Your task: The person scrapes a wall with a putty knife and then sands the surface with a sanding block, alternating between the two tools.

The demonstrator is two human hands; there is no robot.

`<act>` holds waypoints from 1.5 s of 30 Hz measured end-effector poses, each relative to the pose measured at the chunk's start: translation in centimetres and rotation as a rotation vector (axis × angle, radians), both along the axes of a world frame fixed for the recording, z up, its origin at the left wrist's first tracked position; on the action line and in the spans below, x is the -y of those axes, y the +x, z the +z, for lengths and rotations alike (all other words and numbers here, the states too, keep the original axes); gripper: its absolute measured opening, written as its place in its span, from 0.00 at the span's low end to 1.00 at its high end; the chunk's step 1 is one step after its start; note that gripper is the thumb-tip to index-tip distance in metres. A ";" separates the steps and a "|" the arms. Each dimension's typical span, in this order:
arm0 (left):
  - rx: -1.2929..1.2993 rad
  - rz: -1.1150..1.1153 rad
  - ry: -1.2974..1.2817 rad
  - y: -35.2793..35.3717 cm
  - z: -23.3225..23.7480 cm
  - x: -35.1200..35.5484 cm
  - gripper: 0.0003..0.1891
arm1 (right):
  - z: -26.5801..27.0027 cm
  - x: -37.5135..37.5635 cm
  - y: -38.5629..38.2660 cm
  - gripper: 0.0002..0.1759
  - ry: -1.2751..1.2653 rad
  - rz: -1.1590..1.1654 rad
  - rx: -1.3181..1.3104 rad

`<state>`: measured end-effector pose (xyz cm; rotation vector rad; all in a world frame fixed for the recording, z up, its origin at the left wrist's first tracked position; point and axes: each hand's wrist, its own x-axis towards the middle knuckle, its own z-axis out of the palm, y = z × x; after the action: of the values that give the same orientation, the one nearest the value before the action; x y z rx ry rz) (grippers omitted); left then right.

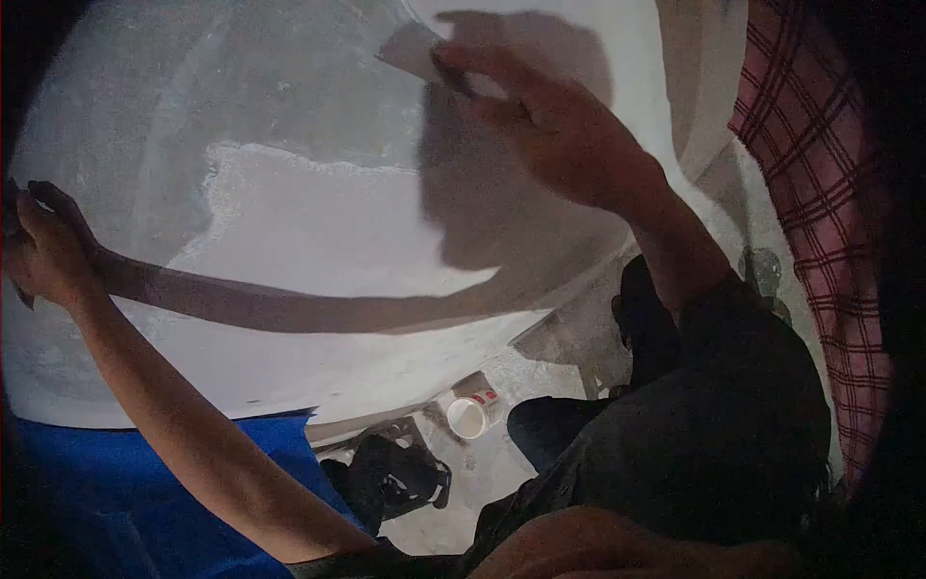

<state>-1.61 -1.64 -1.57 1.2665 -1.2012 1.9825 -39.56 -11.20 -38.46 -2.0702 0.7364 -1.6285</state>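
Note:
My right hand [555,125] is closed on a flat scraper [410,52], whose pale blade lies against the large curved white and grey surface [309,87]. At the far left, my left hand [48,253] is near the same surface, with its fingers curled round something dark that the frame edge and shadow mostly hide. A smooth whitish patch [318,217] with a ragged upper edge spreads between my hands. The shadows of my arm and head fall across it.
A white bucket [468,417] stands on the floor below the surface, beside a dark object [395,473]. Blue cloth or sheeting [174,492] hangs at the lower left. Red plaid cloth [820,212] hangs along the right. My dark-clothed legs are at lower middle.

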 end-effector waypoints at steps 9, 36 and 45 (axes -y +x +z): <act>0.109 0.026 0.086 1.9 1.0 0.7 0.31 | -0.3 0.3 0.7 0.23 0.063 0.031 0.067; -0.279 0.096 0.000 3.4 -0.9 1.6 0.37 | 0.9 -0.2 -0.6 0.26 0.239 0.150 -0.018; -0.515 0.106 -0.043 1.2 -1.7 2.3 0.40 | 0.4 0.6 -0.2 0.27 0.121 0.150 0.041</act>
<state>-0.37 -3.94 -3.29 1.7094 -0.8466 1.5908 -39.77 -11.80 -38.05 -1.9519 0.6331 -1.5018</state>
